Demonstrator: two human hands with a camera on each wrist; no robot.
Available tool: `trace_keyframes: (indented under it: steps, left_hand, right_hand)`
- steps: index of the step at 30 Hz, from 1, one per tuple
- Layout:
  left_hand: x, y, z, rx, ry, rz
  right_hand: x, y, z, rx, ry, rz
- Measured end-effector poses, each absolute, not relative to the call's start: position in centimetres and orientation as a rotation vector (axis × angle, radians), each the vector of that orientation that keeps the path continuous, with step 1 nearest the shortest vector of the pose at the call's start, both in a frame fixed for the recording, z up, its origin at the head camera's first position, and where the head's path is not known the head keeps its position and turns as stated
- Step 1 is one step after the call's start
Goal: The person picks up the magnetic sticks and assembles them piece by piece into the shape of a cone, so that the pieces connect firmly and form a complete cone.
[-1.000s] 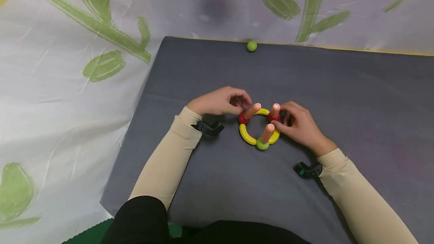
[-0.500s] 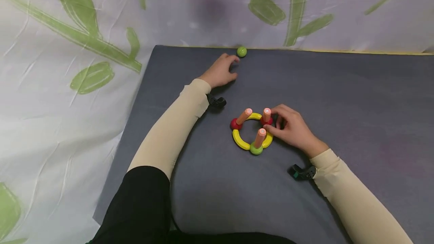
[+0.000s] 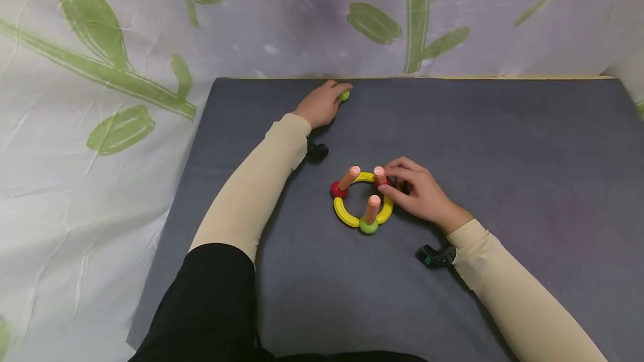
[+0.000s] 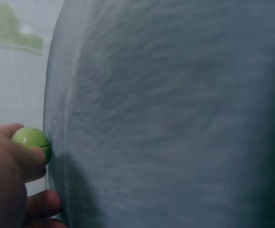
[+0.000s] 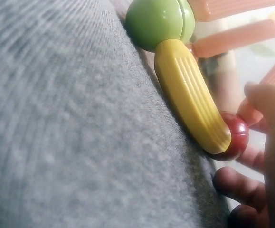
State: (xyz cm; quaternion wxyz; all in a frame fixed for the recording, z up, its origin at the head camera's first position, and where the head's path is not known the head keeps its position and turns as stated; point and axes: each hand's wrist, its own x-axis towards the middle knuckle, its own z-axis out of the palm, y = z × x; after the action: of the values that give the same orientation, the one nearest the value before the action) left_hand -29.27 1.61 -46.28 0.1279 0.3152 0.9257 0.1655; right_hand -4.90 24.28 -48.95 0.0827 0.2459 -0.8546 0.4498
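Observation:
My left hand (image 3: 321, 104) pinches a loose green ball (image 3: 344, 96) at the table's far edge. In the left wrist view, thumb and finger lie on either side of this grooved ball (image 4: 30, 137). Nearer me lies a ring of curved yellow pieces (image 3: 346, 214), joined by two red balls and a green ball (image 3: 369, 226). Orange pegs (image 3: 372, 209) stand up from these balls. At the ring's right back, my right hand (image 3: 420, 194) pinches a peg just above its red ball (image 5: 239, 135); in the right wrist view a curved yellow piece (image 5: 189, 95) runs from there to the green ball.
Dark grey cloth covers the table (image 3: 483, 149). Behind and left stands a pale sheet (image 3: 282, 21) painted with green leaves. A black wrist device sits under each wrist, the right one (image 3: 435, 256) close to the cloth.
My left hand has left the ring, reached to the far edge and taken hold of the loose green ball. My right hand has stayed at the ring's right peg. The head view has shifted.

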Motion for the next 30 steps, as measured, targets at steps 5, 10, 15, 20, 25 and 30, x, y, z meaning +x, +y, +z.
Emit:
trace_keyframes:
  steps: [5,10,15,20,25,30]
  left_hand:
    - [-26.3,-0.7,-46.5,0.935,2.712,0.546]
    - [-22.9,-2.8,-47.0,0.836,2.695,0.715]
    - [-20.7,-3.4,-45.9,0.797,2.622,0.815]
    - [-18.8,-3.6,-41.9,0.907,2.348,1.087]
    - [-16.4,-3.9,-37.7,1.116,2.057,1.291]
    - [-14.8,-3.9,-36.3,1.203,1.955,1.23]
  right_hand:
    - [-5.0,23.9,-48.5,0.745,-2.519,1.387]
    - [-4.9,23.7,-48.2,0.784,-2.471,1.444]
    - [-4.9,23.7,-48.1,0.788,-2.45,1.436]
    - [-4.8,23.9,-48.2,0.788,-2.453,1.444]
    - [-4.9,23.9,-48.1,0.792,-2.449,1.438]
    - [-4.9,23.6,-48.1,0.784,-2.464,1.425]
